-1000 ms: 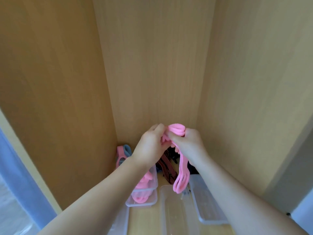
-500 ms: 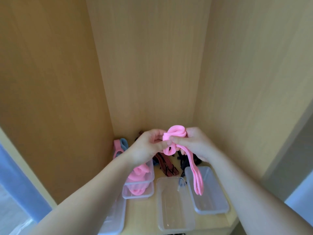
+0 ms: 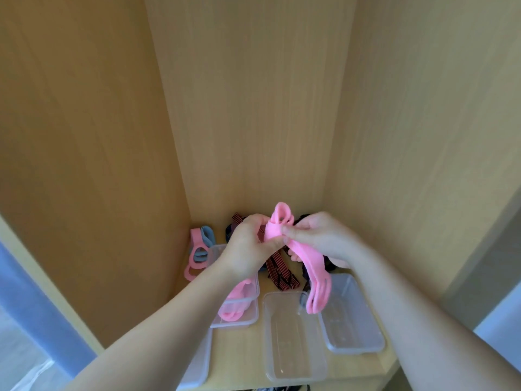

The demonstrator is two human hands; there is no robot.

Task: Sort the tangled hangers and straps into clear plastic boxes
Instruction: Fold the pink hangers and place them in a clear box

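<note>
Both hands hold a long pink strap [image 3: 310, 266] above the shelf inside a wooden cupboard. My left hand [image 3: 248, 249] and my right hand [image 3: 318, 235] pinch its folded upper end between them, and its looped tail hangs down over the clear boxes. A clear box [image 3: 239, 317] at the left holds other pink straps. The middle clear box [image 3: 293, 342] and the right clear box [image 3: 352, 317] show nothing inside. Behind the hands lies a tangle of dark striped straps [image 3: 279, 272].
Pink and blue loops [image 3: 200, 246] lean in the back left corner. Another clear box [image 3: 197, 362] sits at the front left, partly under my left forearm. Wooden walls close in on three sides; the shelf's front edge [image 3: 352, 382] is near.
The view has tilted down, so more of the shelf and boxes shows. The strap's hanging tail has swung right, from over the middle box toward the right box.
</note>
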